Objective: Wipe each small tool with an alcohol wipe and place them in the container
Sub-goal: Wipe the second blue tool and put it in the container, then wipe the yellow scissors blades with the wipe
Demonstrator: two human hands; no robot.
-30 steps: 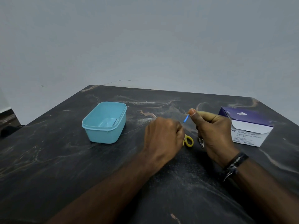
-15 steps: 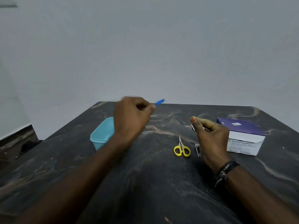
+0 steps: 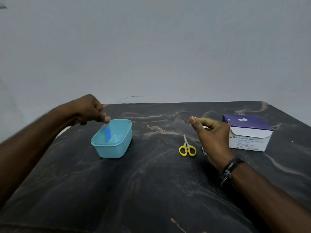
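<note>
My left hand point(image 3: 91, 110) hovers over the light blue container point(image 3: 117, 148) and pinches the top of a small blue-handled tool point(image 3: 108, 132), which hangs point-down inside the container. My right hand point(image 3: 212, 137) is raised over the table's right half, fingers curled around a small white alcohol wipe point(image 3: 206, 127). On the table just left of that hand lie yellow-handled scissors point(image 3: 187, 147). A metal nail clipper point(image 3: 204, 150) lies partly hidden by the right hand.
A purple and white box of alcohol swabs point(image 3: 247, 133) stands open at the right, behind my right hand. The table point(image 3: 151, 182) is dark marble with pale veins. A grey wall rises behind its far edge.
My left hand carried the blue tool from beside the right hand leftward and lowered it into the container. The right hand stayed put with the wipe. The scissors and clipper became visible.
</note>
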